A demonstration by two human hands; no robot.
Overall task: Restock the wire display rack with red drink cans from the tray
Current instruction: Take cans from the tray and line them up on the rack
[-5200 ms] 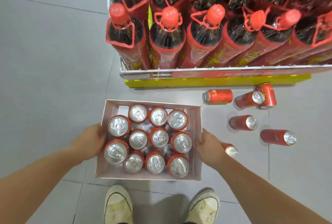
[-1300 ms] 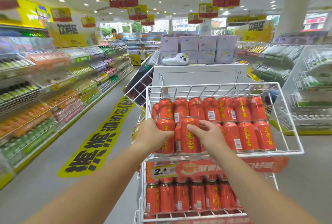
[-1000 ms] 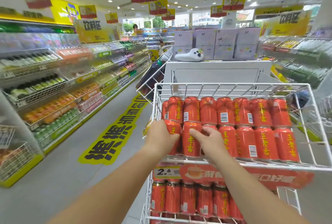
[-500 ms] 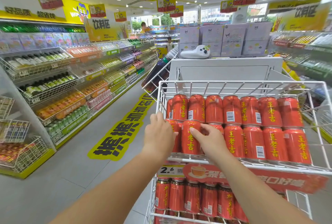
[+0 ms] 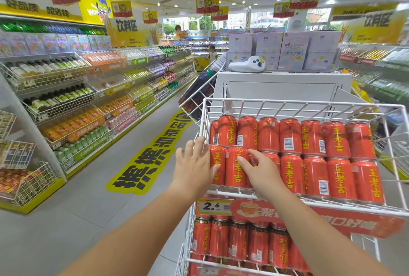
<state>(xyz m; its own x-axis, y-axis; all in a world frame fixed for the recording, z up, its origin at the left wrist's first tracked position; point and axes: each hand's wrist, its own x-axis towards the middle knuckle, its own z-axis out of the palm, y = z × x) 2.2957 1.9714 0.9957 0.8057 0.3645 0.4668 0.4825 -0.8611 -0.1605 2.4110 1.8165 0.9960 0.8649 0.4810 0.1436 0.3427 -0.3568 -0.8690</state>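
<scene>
Your left hand [image 5: 193, 165] is open with its fingers spread, and it rests flat against the red can [image 5: 218, 165] at the near left corner of the white wire rack [image 5: 309, 105], holding nothing. Your right hand [image 5: 260, 170] is loosely open too, with its fingertips touching the next can [image 5: 235, 168] just to the right, but not wrapped around it. The top shelf is full of red cans standing up in two rows, more cans stand on the shelf below, and a price tag [image 5: 212, 206] hangs between them.
</scene>
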